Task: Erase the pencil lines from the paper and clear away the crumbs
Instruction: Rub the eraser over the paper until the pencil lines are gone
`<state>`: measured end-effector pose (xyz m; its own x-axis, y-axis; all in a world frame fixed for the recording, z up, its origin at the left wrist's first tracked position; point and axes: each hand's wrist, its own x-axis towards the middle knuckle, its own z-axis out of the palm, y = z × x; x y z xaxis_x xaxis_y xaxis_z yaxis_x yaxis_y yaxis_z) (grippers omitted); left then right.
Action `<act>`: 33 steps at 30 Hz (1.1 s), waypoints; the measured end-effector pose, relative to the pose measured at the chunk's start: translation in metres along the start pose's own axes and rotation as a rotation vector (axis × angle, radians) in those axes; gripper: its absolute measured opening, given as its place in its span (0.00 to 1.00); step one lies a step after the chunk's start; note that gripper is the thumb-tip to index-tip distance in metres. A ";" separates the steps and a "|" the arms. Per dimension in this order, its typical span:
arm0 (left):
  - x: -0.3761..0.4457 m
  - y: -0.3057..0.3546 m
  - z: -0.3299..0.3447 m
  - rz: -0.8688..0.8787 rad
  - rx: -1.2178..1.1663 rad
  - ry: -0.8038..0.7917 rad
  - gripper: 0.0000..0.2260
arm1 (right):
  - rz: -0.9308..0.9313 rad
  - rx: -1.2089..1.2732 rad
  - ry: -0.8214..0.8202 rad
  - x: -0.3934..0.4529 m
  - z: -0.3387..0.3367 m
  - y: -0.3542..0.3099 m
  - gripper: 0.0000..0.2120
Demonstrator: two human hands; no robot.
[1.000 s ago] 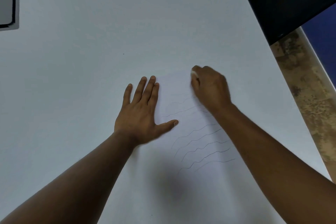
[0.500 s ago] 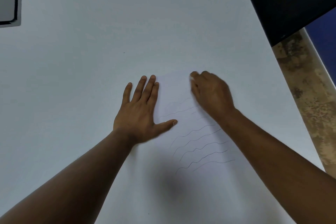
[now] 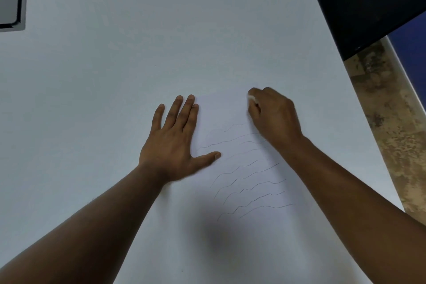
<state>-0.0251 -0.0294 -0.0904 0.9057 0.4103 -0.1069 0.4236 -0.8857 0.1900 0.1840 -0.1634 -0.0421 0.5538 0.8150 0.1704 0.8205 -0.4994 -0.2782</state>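
While the right hand (image 3: 274,115) pinches a white eraser (image 3: 251,98) at frame centre, the left hand (image 3: 175,136) lies flat, fingers straight, pinning the paper (image 3: 230,108) to the desk (image 3: 92,76). Pencil lines (image 3: 249,180) remain below centre; advisable method: short strokes, paper held taut.

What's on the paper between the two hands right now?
In the head view, only paper shows between the left hand and right hand: bare at fingertip level, with faint wavy pencil lines crossing it lower down. No crumbs are discernible.
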 end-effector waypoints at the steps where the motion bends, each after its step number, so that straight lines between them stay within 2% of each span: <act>1: 0.000 0.000 0.000 -0.002 -0.002 0.004 0.51 | 0.042 0.044 0.019 0.005 -0.003 0.005 0.09; 4: 0.000 0.000 0.001 -0.002 -0.004 0.014 0.51 | 0.221 0.295 0.131 0.013 -0.013 0.017 0.07; 6: 0.000 0.000 0.002 -0.002 -0.005 0.024 0.51 | 0.335 0.438 0.157 0.015 -0.015 0.016 0.08; 8: 0.000 0.000 0.003 0.000 -0.006 0.030 0.50 | 0.315 0.476 0.131 0.015 -0.012 0.004 0.09; 12: 0.000 -0.001 0.004 0.025 -0.007 0.041 0.47 | 0.066 0.322 -0.003 0.007 0.010 -0.029 0.10; 15: 0.000 -0.002 0.005 0.026 0.005 0.041 0.47 | -0.044 0.200 -0.069 0.001 0.016 -0.033 0.10; 18: 0.000 -0.001 0.006 0.019 0.007 0.042 0.47 | -0.016 0.042 -0.041 0.008 0.008 -0.005 0.13; 21: 0.000 -0.001 0.005 0.011 0.003 0.034 0.48 | 0.072 0.008 -0.078 0.018 0.003 0.014 0.13; 25: 0.000 -0.002 0.005 0.008 -0.004 0.020 0.48 | 0.266 0.355 -0.002 0.009 0.001 0.001 0.09; 27: 0.000 -0.003 0.005 0.012 -0.007 0.019 0.48 | 0.449 0.610 0.063 -0.010 0.001 -0.011 0.07; 30: 0.000 -0.003 0.005 0.015 -0.013 0.021 0.48 | 0.683 0.987 0.060 -0.045 0.004 -0.037 0.07; 33: 0.000 -0.003 0.004 0.021 -0.025 0.025 0.47 | 0.765 1.095 0.004 -0.068 0.011 -0.056 0.07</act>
<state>-0.0263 -0.0277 -0.0951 0.9145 0.3971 -0.0779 0.4043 -0.8886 0.2167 0.0987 -0.1878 -0.0486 0.8223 0.4357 -0.3660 -0.2297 -0.3343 -0.9140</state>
